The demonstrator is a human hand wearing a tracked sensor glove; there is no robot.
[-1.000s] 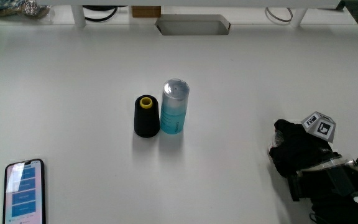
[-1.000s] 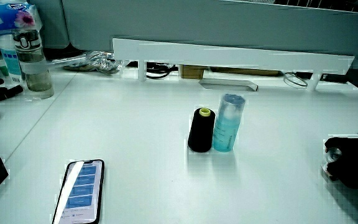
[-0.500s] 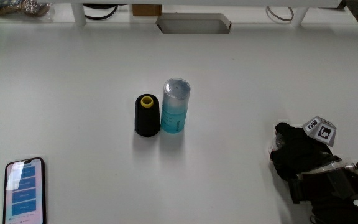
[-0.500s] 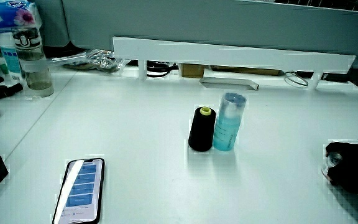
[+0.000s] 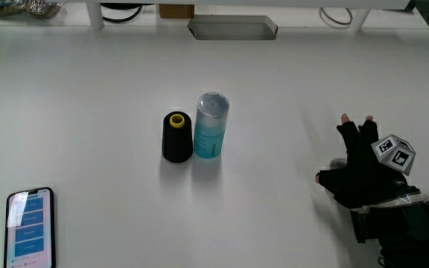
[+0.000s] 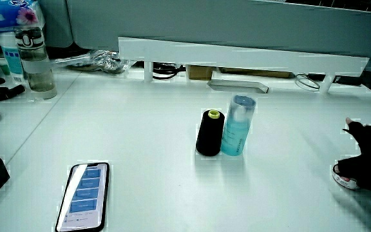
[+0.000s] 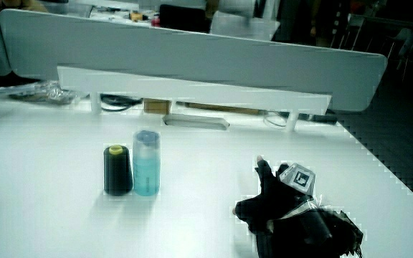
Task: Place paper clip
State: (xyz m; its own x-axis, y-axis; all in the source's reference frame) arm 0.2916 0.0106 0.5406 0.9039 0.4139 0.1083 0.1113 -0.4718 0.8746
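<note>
Plain white table [image 5: 88, 112], low white partition [image 6: 237, 58] along its edge. Black thread spool [image 5: 176, 138] touching a blue bottle [image 5: 209, 125] mid-table; phone [image 5: 29, 227] near the person. Hand [image 5: 360, 175] well apart from the bottle, fingers spread. Paper clip not discernible.

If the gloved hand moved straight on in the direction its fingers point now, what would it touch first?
Probably nothing on the table. The hand has its fingers spread, pointing away from the person over bare table. The blue bottle and black spool stand well aside. The low partition likely comes first.
</note>
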